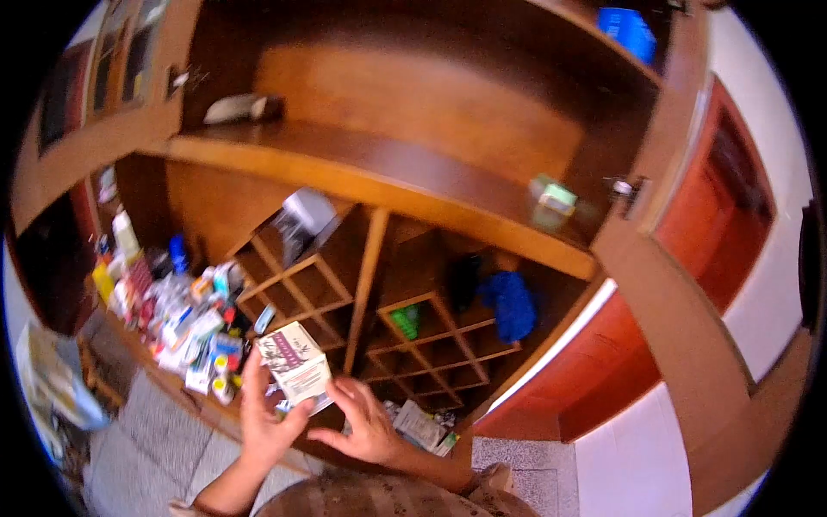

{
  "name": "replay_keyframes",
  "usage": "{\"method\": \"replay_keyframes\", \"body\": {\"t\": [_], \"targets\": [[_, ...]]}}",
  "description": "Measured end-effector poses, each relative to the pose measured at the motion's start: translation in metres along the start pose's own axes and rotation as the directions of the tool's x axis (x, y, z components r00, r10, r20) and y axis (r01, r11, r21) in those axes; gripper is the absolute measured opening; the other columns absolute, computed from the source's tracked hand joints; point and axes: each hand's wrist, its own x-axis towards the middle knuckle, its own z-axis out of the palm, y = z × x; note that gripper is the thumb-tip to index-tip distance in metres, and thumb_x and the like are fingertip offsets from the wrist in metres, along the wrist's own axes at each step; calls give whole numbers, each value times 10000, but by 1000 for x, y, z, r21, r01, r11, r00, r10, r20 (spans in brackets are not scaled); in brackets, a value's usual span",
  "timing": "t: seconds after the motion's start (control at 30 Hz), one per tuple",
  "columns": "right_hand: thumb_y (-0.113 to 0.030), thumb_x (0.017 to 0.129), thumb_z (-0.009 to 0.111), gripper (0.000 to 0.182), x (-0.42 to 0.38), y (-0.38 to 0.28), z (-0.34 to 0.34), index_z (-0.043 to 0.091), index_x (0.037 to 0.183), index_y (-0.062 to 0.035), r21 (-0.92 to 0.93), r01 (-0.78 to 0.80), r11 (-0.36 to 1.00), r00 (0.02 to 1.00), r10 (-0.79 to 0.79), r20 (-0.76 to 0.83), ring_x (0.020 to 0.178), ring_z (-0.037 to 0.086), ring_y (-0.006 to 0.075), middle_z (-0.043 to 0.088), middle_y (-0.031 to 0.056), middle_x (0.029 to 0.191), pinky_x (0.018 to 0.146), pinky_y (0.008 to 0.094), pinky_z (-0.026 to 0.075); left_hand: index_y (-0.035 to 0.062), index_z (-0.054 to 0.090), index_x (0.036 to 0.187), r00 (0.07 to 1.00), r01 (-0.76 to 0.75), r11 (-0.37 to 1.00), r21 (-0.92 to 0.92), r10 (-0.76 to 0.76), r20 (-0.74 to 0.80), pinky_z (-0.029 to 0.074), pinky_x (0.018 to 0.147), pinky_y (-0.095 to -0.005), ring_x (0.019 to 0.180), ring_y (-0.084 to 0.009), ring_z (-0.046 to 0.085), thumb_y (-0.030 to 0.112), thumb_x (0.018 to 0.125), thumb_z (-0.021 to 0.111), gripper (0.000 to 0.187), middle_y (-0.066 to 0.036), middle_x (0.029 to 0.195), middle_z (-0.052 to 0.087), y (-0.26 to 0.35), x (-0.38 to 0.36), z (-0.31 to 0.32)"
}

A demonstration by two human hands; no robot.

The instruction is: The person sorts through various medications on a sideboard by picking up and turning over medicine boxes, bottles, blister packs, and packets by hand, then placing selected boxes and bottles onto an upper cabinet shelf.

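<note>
A small cream carton with a purple band and printed text is tilted in front of me at the middle of the cabinet. My left hand grips it along the left side and lower edge, thumb in front. At the carton's lower right corner is my right hand, its thumb and fingers spread apart; the fingertips look to be touching the carton's edge. The small print is too blurred to read.
Bottles, boxes and packets crowd the lower left shelf. Diagonal wooden racks hold a blue cloth-like bundle and a green item. A small green-white box sits above. An open cabinet door stands at right.
</note>
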Motion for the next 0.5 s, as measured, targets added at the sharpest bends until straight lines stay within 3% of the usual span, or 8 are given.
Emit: {"method": "replay_keyframes", "body": {"t": [0.1, 0.13, 0.2, 0.27, 0.3, 0.37, 0.4, 0.5], "targets": [[-238, 721, 781, 763, -4, 9, -27, 374, 1340, -53, 195, 17, 981, 992, 8, -123, 1247, 398, 342, 377, 207, 1356, 1000, 407, 377, 17, 173, 1396, 993, -87, 989, -116, 95, 67, 410, 980, -370, 1171, -244, 482, 4, 733, 674, 832, -155, 1280, 435, 67, 46, 11], [-92, 734, 757, 808, -4, 9, -44, 282, 1384, -32, 25, 50, 998, 986, -45, -158, 1153, 478, 296, 415, 207, 1326, 852, 362, 502, 5, 193, 1380, 988, -95, 989, -116, 108, 112, 404, 984, -368, 1165, -243, 485, 33, 737, 686, 811, -152, 1268, 442, 90, 63, 13], [-159, 775, 726, 758, -22, 3, -68, 296, 1386, -32, 64, -228, 972, 961, 235, -147, 1080, 550, 271, 422, 207, 1326, 879, 375, 475, -7, 221, 1359, 948, -277, 959, -59, 283, 147, 358, 1010, -379, 1186, -243, 459, 186, 736, 740, 833, -148, 1254, 458, 132, 93, 33], [-136, 806, 690, 748, -47, 18, -73, 256, 1406, -34, 105, -153, 983, 954, 174, -244, 962, 607, 237, 467, 203, 1279, 806, 339, 502, -8, 241, 1358, 876, -451, 887, 101, 418, 240, 334, 1024, -362, 1207, -250, 441, 212, 747, 736, 817, -162, 1261, 469, 158, 138, 60], [-122, 815, 677, 740, -61, 18, -78, 246, 1410, -37, 166, -258, 952, 924, 294, -246, 944, 614, 233, 480, 201, 1266, 795, 332, 501, -16, 275, 1333, 845, -487, 870, 73, 448, 293, 352, 1011, -367, 1202, -253, 450, 215, 770, 717, 752, -180, 1248, 489, 164, 163, 80], [-91, 836, 650, 719, -85, 13, -92, 228, 1416, -39, 191, -390, 901, 875, 427, -226, 904, 627, 221, 501, 193, 1251, 755, 317, 500, -40, 323, 1290, 866, -329, 940, 89, 262, 425, 409, 962, -360, 1119, -250, 520, 188, 765, 716, 694, -210, 1222, 518, 179, 209, 123], [-91, 836, 650, 719, -95, 7, -97, 228, 1416, -39, 186, -384, 904, 878, 420, -228, 904, 627, 221, 501, 193, 1251, 755, 317, 500, -56, 327, 1292, 883, -322, 910, 260, 189, 430, 424, 949, -346, 1087, -247, 546, 160, 758, 718, 696, -211, 1186, 545, 183, 229, 144], [-33, 875, 584, 631, -128, -6, -111, 240, 1404, -44, 164, -589, 791, 748, 610, -259, 897, 618, 194, 559, 192, 1156, 788, 333, 491, -83, 510, 1145, 808, -210, 959, 192, 60, 586, 470, 885, -342, 983, -259, 613, 63, 735, 717, 482, -213, 1066, 622, 152, 298, 211]]}}
